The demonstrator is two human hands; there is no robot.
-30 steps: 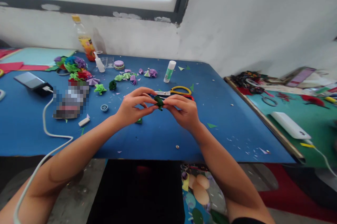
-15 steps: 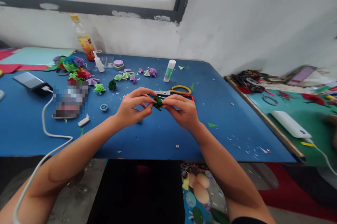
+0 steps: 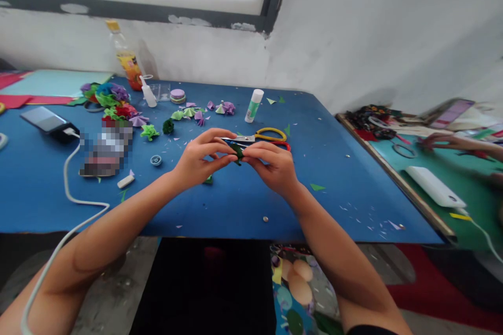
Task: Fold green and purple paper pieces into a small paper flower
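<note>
Green folded paper piece (image 3: 237,152) sits pinched between both hands above the blue desk (image 3: 236,204): left hand (image 3: 196,159) and right hand (image 3: 273,164) each have their grip clamped on it. Farther, scissors (image 3: 263,139); far left, a bottle (image 3: 124,60) holding seemingly orange liquid.

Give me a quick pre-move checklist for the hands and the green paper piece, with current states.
1. Both hands on the piece: ok. The left hand and right hand pinch the green paper piece between their fingertips.
2. Piece off the table: ok, held above the blue table.
3. Fold state of the piece: cannot tell, fingers cover most of it.
4. Scissors within reach: ok, the scissors lie on the table just behind the hands.
5. Glue stick upright: ok, the glue stick stands beyond the scissors.
6. Other person clear: ok, their hand is over the green table at right.
</note>
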